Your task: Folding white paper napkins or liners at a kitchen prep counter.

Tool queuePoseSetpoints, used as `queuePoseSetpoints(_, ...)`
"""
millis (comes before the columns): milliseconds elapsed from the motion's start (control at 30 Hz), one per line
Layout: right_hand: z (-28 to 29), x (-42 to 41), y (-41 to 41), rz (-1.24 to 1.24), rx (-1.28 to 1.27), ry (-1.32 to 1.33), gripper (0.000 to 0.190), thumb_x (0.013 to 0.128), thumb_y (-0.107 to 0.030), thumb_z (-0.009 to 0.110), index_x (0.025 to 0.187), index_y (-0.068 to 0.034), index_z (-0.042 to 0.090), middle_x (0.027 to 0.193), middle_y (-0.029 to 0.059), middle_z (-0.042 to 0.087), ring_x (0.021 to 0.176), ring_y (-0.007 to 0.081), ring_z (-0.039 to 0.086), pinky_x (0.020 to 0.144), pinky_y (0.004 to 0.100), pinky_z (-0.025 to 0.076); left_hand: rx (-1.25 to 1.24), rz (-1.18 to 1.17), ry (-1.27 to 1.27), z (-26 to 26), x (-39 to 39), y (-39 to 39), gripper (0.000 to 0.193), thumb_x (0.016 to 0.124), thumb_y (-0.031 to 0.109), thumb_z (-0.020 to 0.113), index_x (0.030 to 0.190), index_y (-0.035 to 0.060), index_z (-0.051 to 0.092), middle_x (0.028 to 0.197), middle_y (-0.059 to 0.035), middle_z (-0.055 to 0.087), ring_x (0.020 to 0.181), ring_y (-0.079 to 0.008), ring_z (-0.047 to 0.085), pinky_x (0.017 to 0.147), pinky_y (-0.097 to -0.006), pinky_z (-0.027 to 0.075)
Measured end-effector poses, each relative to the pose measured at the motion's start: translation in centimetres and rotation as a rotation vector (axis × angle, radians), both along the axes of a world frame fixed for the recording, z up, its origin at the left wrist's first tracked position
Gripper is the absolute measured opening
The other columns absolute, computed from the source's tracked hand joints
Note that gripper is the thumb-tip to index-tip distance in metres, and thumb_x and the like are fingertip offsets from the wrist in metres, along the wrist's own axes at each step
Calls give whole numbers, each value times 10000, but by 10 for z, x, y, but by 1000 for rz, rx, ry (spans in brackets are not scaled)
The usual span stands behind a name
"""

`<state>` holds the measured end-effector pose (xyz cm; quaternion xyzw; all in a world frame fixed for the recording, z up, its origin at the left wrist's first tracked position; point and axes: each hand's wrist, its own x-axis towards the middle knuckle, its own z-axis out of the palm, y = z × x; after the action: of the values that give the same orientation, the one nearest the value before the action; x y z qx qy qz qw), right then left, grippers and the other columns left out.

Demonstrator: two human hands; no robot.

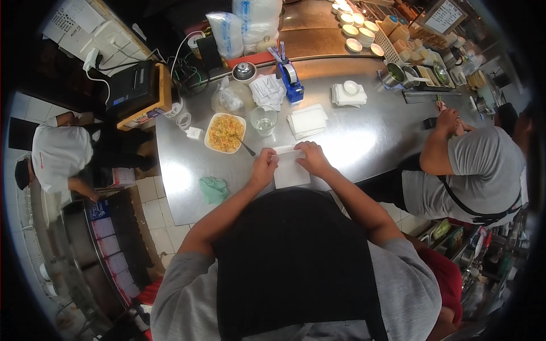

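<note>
A white paper sheet [292,171], perhaps a napkin, lies at the near edge of the steel table in front of me. My left hand [265,165] pinches the left end of its folded far edge. At the right end of that same fold, my right hand [313,158] presses and holds with thumb and fingers. Just beyond them sits a stack of folded white paper [307,121]. To the left of the stack stands a clear glass [263,121], beside a white bowl of fried rice [225,133] with a spoon [248,147] in it.
A green cloth [213,190] lies left of my left arm. Farther back are a blue tape dispenser [292,87], a tied plastic bag [230,97] and a small white dish [351,88] on white paper. One co-worker [477,170] stands at the right, another [62,153] at the far left.
</note>
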<state>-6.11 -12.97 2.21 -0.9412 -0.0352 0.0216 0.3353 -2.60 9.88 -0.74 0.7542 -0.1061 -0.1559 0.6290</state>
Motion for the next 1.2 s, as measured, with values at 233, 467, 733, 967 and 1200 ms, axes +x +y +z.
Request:
queuePoseSetpoints(233,-12,-4,-8,34,-17,28,210,797,-104,747,991,-76,672,1045,125,654,1003,343,613,888,453,488,52,24,138,-19,-7,3,280,912,10,658,1184,26,597,958,-112,689,774,-182,718,640,-315,567)
queuePoseSetpoints(467,-9,-17,-8,-48,399,10,160,789,41,678,935,-26,667,986,123,650,958,303,646,854,371,527,-53,-2,417,-8,-10,2,215,902,-79,607,1098,6,594,974,-76,674,853,-156,709,703,-270,581)
queuePoseSetpoints(733,-10,-45,-2,-70,455,126,274,766,82,673,1013,-34,648,1065,107,643,1023,267,645,893,357,526,6,-145,223,-34,-22,22,275,857,-189,559,1059,-11,616,1064,-70,683,1037,-151,663,905,-292,542)
queuePoseSetpoints(967,-18,-68,-10,249,197,-31,430,696,52,733,1101,-71,659,1296,166,532,1226,377,539,999,424,499,185,-258,-119,-2,-34,29,294,795,-165,561,989,23,677,1158,-128,687,1098,-270,674,939,-341,541)
queuePoseSetpoints(1200,-15,-78,-9,269,138,-104,456,689,20,775,1118,-75,657,1358,189,506,1282,390,516,1032,427,497,267,-219,-337,-8,-39,27,275,789,-125,576,960,53,697,1205,-154,658,1114,-345,648,940,-386,536)
